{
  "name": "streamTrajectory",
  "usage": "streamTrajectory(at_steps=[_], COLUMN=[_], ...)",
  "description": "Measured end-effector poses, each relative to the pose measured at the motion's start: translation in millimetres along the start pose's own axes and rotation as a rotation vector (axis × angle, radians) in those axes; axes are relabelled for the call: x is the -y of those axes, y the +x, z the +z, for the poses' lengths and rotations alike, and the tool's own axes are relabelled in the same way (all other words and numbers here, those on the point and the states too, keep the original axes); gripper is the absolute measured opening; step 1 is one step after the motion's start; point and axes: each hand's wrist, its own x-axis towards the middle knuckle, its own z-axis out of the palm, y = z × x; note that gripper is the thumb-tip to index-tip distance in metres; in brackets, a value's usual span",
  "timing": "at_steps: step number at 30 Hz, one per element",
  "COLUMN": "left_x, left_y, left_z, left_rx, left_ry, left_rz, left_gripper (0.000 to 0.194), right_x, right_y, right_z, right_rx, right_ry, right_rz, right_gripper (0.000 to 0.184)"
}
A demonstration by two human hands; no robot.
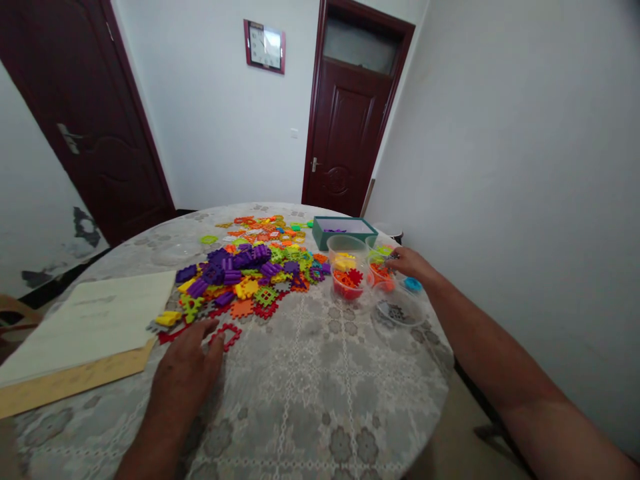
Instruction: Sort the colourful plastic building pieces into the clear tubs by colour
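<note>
- The person's bare left hand (187, 360) lies at eight o'clock, back upward, fingers bent; the left forearm (153, 437) enters from seven.
- The bare right hand (411, 262) pinches at three, the right forearm (505, 360) stretching from four.

Light was soft and muted, with a pale glare on the clock (265, 47). Wide-angle distortion tilted the doors (357, 120) near the edges, and the far pieces (265, 235) looked slightly blurred.

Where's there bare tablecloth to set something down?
The widest bare patch of grey floral tablecloth lies between your left hand and the clear plastic tub of grey pieces, running toward you. It's crowded around the multicoloured plastic pile and clear plastic cups beyond.
</note>
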Motion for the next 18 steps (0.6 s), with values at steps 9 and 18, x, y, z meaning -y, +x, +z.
streamTrajectory(at_steps=[9,18], left_x=[25.5,-4.9], left_y=[2.5,-5.2], left_z=[25.8,11.3], left_rx=[-0.020,0.182], left_ry=[0.097,0.271], left_rz=[0.238,0.174], left_gripper=[0.048,0.036], right_x=[10.2,129.9], right_y=[-18.9,-119.1], right_z=[-1.2,48.2], right_rx=[-0.263,-0.070], right_ry=[-0.004,0.388], right_rz=[0.070,-0.556], right_gripper=[0.032,0.017])
